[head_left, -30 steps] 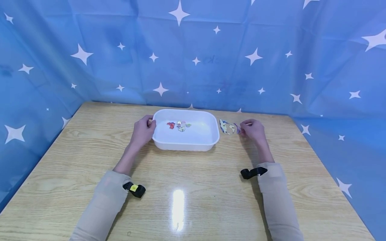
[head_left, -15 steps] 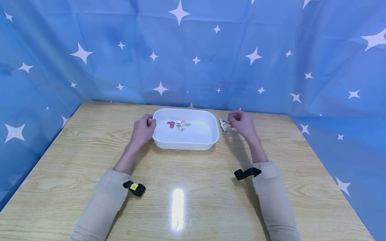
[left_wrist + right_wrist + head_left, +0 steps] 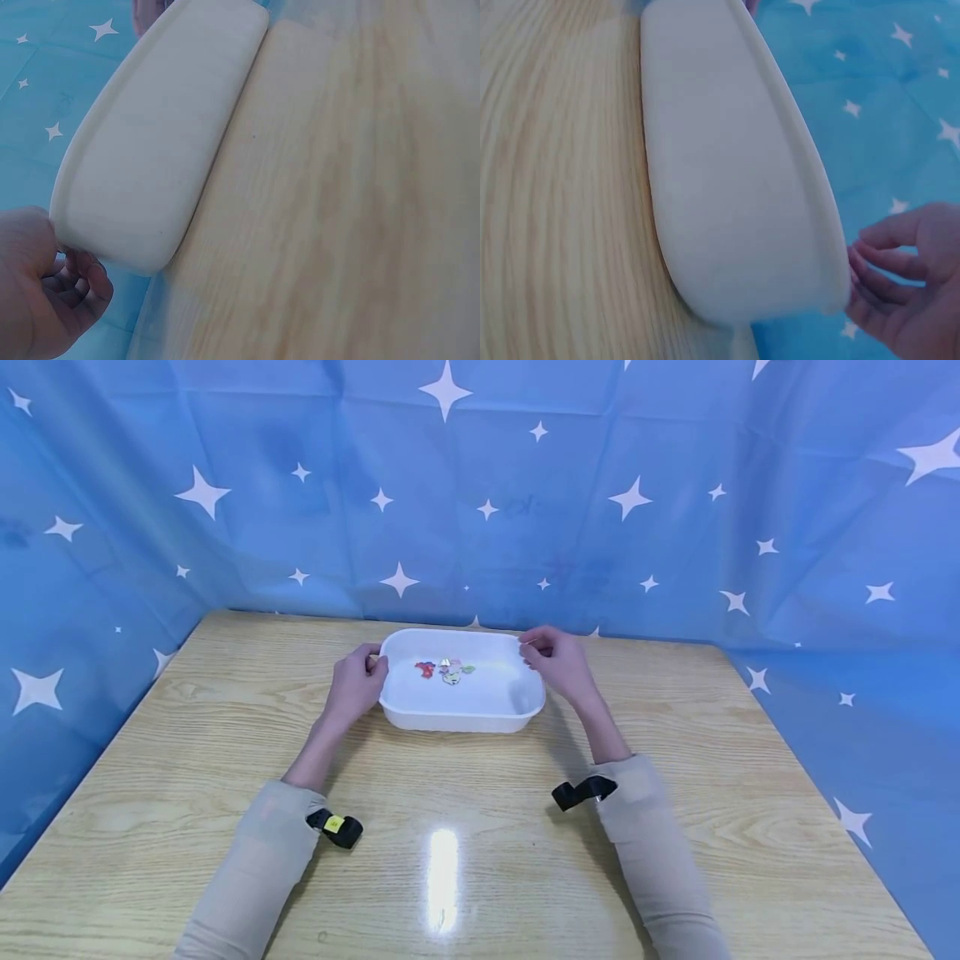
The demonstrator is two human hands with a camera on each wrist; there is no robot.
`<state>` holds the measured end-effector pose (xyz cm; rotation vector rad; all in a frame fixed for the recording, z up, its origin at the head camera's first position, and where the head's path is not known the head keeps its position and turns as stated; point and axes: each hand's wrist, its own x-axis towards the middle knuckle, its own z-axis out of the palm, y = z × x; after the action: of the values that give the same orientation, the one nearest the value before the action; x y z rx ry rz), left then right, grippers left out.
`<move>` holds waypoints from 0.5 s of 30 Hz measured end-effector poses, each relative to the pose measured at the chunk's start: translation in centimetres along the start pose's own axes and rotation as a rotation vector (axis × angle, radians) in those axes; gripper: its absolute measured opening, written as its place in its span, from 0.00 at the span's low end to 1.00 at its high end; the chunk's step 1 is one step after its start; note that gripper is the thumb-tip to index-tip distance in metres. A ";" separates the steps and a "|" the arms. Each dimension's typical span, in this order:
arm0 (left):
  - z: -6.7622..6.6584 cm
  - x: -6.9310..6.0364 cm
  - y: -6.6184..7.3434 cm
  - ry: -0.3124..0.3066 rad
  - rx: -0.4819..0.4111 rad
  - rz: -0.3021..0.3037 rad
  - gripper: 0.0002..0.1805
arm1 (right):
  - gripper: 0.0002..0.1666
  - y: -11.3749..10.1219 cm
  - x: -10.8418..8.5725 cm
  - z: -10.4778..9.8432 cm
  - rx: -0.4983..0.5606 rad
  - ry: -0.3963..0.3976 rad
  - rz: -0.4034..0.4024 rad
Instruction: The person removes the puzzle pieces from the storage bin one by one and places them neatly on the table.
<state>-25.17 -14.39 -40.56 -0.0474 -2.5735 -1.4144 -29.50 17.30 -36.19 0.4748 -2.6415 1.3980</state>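
Blue cloth [image 3: 330,485] was hung behind the tabletop [image 3: 375,827], where the crosswise white tray [image 3: 457,724] was pinched at its left end by the left hand [image 3: 357,682]. Coloured pieces [image 3: 452,677] were contained inside, leftward of the right hand [image 3: 559,663], whose fingers were curled; whether anything was pinched could not be told.

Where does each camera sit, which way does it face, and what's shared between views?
Head: worn on the head, looking forward and down at the white tray, table and starry curtain; left hand, right hand and sleeves show.
Left wrist: worn there, looking at the tray from outside; the left hand shows, gripping its edge.
Right wrist: worn there, looking at the tray from outside; the right hand shows beside its edge.
Both wrist views share tray, table and curtain.
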 end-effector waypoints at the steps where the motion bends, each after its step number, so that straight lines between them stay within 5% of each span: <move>1: 0.0 0.0 0.0 -0.002 0.001 -0.001 0.22 | 0.15 -0.1 0.1 0.4 0.003 -0.006 -0.010; 15: 0.0 0.1 -0.2 -0.002 0.002 0.007 0.22 | 0.14 -1.0 1.4 5.7 -0.063 -0.153 -0.001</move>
<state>-25.25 -14.51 -40.66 -0.0574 -2.5739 -1.4095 -30.27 11.81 -38.32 0.5984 -2.7944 1.3238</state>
